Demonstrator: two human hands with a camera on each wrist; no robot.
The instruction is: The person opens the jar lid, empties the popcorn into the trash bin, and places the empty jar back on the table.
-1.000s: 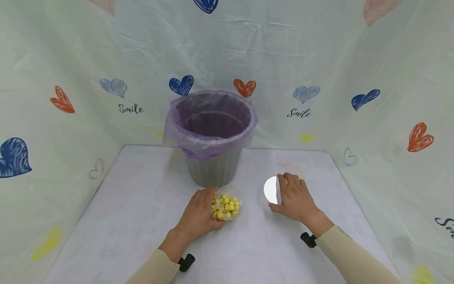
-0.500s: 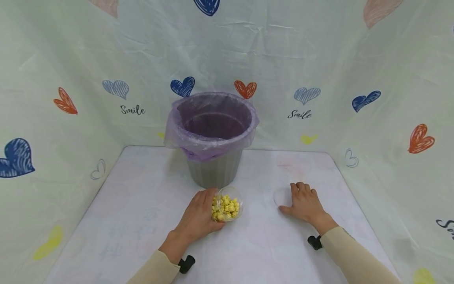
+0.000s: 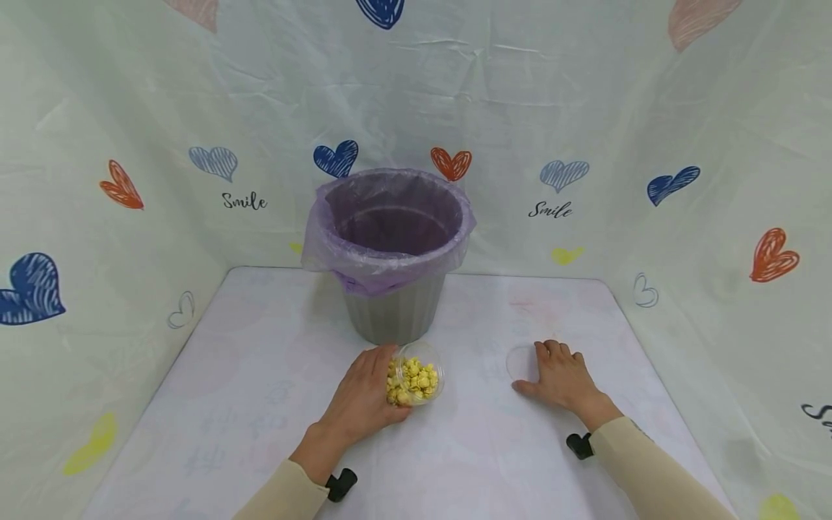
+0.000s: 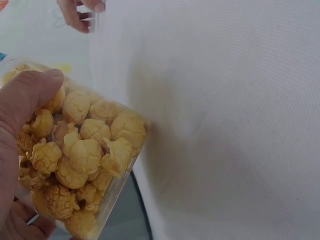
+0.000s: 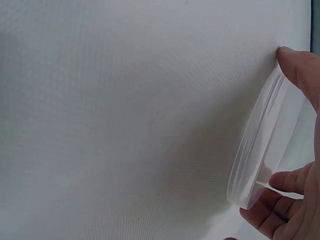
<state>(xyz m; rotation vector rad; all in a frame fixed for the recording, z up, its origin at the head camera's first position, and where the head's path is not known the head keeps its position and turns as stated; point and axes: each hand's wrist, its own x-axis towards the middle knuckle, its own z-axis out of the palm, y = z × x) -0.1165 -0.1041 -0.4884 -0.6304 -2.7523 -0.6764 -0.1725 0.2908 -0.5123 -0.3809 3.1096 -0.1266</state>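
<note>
My left hand (image 3: 364,386) grips a clear plastic jar (image 3: 429,354) of yellow popcorn (image 3: 419,379) just in front of the bin. In the left wrist view the thumb lies along the side of the jar (image 4: 82,155), with fingers partly hidden beneath it. Off to the right, my right hand (image 3: 560,377) holds a clear round lid (image 3: 522,362) by its edge, low at the table surface. The right wrist view shows the ridged rim of the lid (image 5: 252,142) between thumb and fingers, the thumb tip right at the white cloth.
A grey trash bin (image 3: 393,314) lined with a purple bag (image 3: 383,267) stands behind the jar. White cloth covers the table (image 3: 494,448). Curtains printed with hearts (image 3: 334,159) enclose the back and both sides.
The right hand has shifted right and a little toward me with the lid, whose bright glare is gone. The left hand and the jar have stayed in place.
</note>
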